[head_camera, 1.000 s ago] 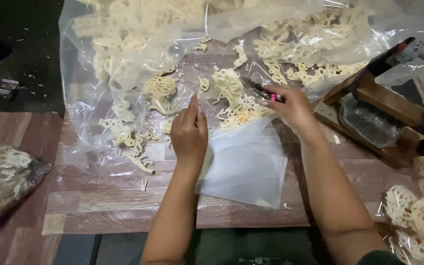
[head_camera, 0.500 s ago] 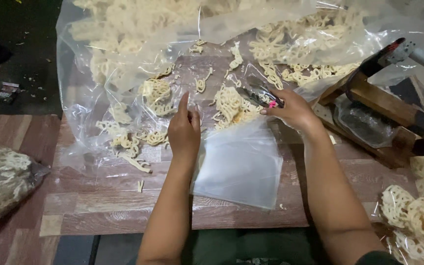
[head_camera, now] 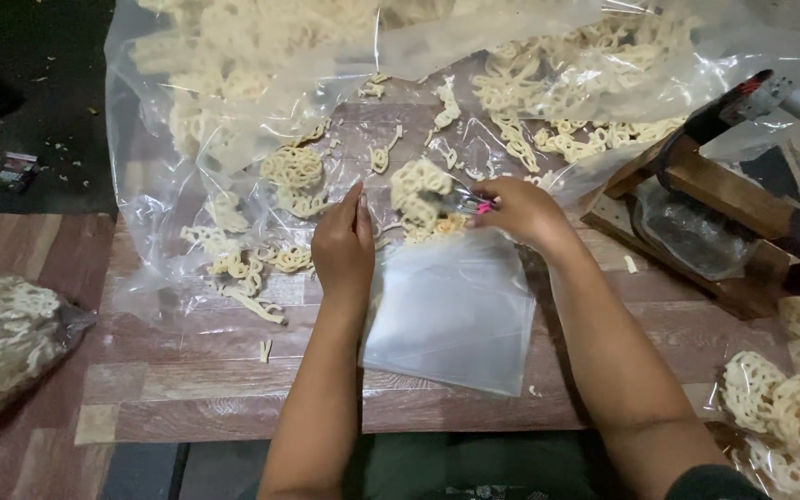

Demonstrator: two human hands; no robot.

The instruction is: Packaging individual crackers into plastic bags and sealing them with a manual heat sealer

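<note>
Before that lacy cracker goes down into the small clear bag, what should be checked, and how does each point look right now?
1. Cracker gripped: the right hand holds metal tongs on a lacy cracker; ok.
2. Bag steadied: the left hand rests at the upper left edge of the small clear bag; ok.
3. Bag mouth open: cannot tell, the plastic looks flat.
4. Cracker over the mouth: it sits at the bag's top edge; ok.
5. Bag lying flat on the wooden table: ok.
6. More crackers close by on the big plastic sheet: ok.
</note>
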